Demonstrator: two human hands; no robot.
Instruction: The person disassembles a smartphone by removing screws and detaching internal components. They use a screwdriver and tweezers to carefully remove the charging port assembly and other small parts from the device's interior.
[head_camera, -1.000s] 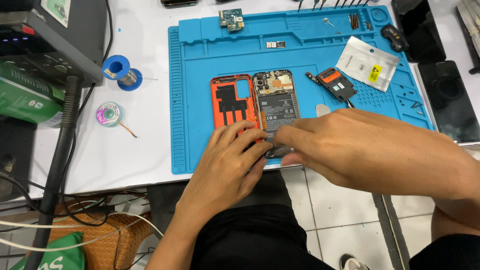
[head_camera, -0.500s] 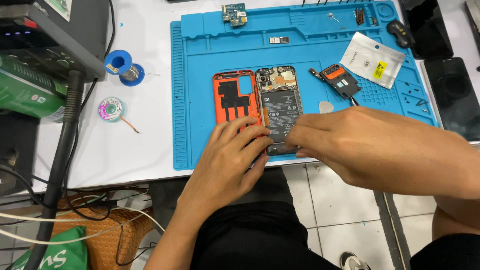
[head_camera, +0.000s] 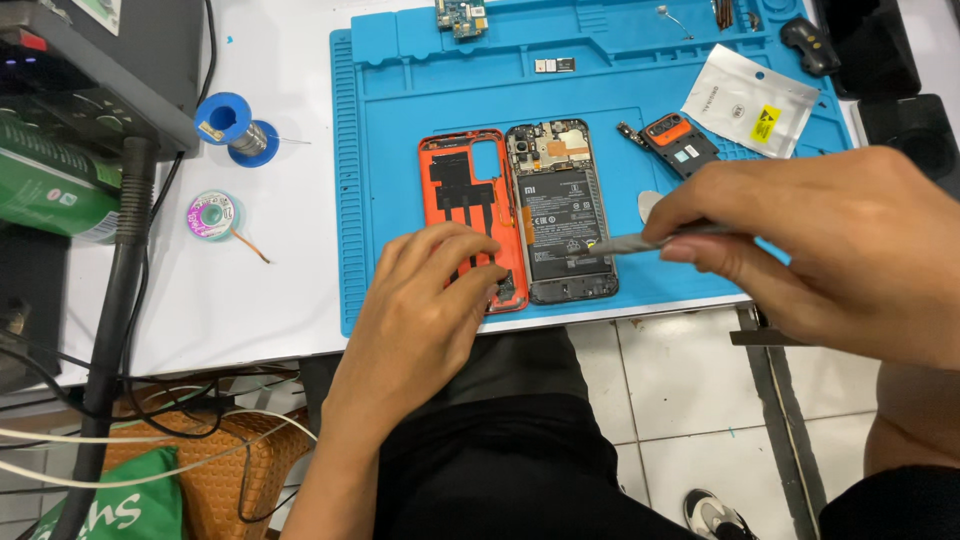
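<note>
An opened phone (head_camera: 560, 215) lies on the blue work mat (head_camera: 400, 120) with its battery and board showing. An orange back cover (head_camera: 463, 190) lies beside it on the left, joined along the edge. My left hand (head_camera: 425, 300) rests its fingertips on the lower end of the orange cover. My right hand (head_camera: 830, 245) pinches a thin grey metal tool (head_camera: 625, 243), whose tip points at the lower part of the battery.
On the mat lie a small black and orange part (head_camera: 677, 140), a white foil pouch (head_camera: 750, 100), a small circuit board (head_camera: 460, 17) and a black knob (head_camera: 808, 42). A blue solder spool (head_camera: 228, 122) and a wick reel (head_camera: 212, 215) sit on the white table. Cables hang at the left.
My right hand has drawn back to the right, uncovering the phone's lower half, and the grey tool now shows. My left hand has slid left onto the orange cover.
</note>
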